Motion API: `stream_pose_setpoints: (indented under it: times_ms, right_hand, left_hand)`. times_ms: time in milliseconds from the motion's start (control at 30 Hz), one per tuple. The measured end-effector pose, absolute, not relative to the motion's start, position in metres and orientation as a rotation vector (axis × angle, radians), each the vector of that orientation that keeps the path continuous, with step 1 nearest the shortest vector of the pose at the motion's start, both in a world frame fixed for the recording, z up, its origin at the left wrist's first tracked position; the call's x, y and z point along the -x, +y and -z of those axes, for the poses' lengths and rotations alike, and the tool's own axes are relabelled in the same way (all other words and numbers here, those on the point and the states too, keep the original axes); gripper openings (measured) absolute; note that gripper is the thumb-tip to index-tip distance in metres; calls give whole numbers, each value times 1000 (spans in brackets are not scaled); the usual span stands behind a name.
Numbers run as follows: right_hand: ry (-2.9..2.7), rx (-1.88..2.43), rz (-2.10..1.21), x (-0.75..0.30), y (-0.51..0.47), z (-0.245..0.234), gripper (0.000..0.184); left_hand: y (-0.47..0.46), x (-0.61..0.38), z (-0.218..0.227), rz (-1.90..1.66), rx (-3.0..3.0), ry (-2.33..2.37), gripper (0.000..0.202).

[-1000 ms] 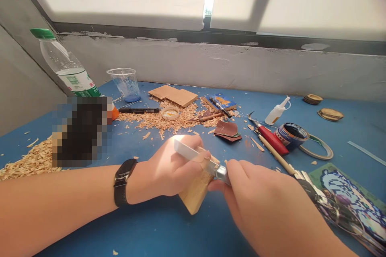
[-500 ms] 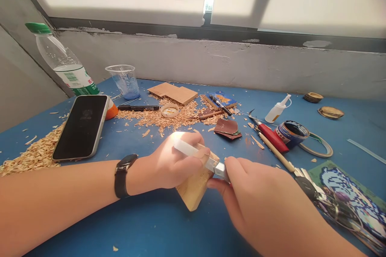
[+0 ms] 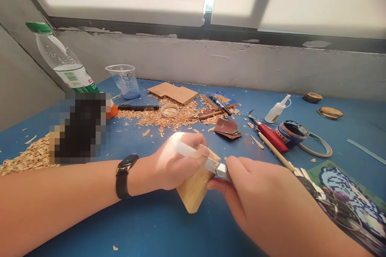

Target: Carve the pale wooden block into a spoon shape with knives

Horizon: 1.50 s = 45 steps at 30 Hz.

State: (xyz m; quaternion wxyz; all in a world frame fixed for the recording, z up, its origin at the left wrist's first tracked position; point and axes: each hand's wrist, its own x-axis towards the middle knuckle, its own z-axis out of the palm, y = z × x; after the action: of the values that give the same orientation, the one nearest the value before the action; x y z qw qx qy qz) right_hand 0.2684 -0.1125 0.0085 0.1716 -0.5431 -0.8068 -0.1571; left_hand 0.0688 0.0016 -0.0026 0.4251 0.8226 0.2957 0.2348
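Left hand (image 3: 179, 164) grips a wooden block (image 3: 193, 194); right hand (image 3: 256, 192) holds a knife (image 3: 221, 170), blade across the block; shavings (image 3: 150, 119) lie beyond both hands.

Left hand (image 3: 177, 168): bare, with a strong patch of light on its back, at the knuckles behind the grip. Left wrist, behind that grip on the elbow side: one black wristband (image 3: 122, 184) worn. Its screen (image 3: 128, 162) is dark, glossy, long and rounded at the ends, and a thin greyish edge shows where it meets the band. The band is broad, matt and close-fitting; surface appears finely textured, weave too small to confirm, clasp hidden. Left forearm (image 3: 66, 202), further back from the grip: bare. Right hand (image 3: 259, 192): bare, smooth-backed. Right forearm (image 3: 319, 231), behind its grip: bare up to the picture's edge.
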Motion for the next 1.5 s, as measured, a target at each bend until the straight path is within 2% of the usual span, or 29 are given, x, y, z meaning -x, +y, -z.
stream_pose_setpoints:
  times_ms: [267, 567, 833, 1100, 1300, 1500]
  right_hand:
    - [-2286, 1528, 322, -268, -112, -8, 32]
    - [-2274, 1468, 286, -275, -106, -1, 36]
    - [-2183, 1489, 487, -274, -103, 5, 37]
    - [-2146, 1545, 697, -271, -104, 3, 37]
    - [-2097, 1652, 691, -267, -106, 0, 42]
    - [-2330, 1425, 465, -269, -104, -6, 36]
  left_hand:
    - [1, -66, -3, -593, -2339, 551, 43]
    - [1, -68, -4, -600, -2355, 575, 22]
    - [4, -69, -2, -609, -2137, 530, 9]
    - [0, -71, -4, -543, -1795, 531, 8]
    - [0, -72, -4, -663, -2007, 657, 37]
    - [4, -67, -4, -605, -2256, 579, 22]
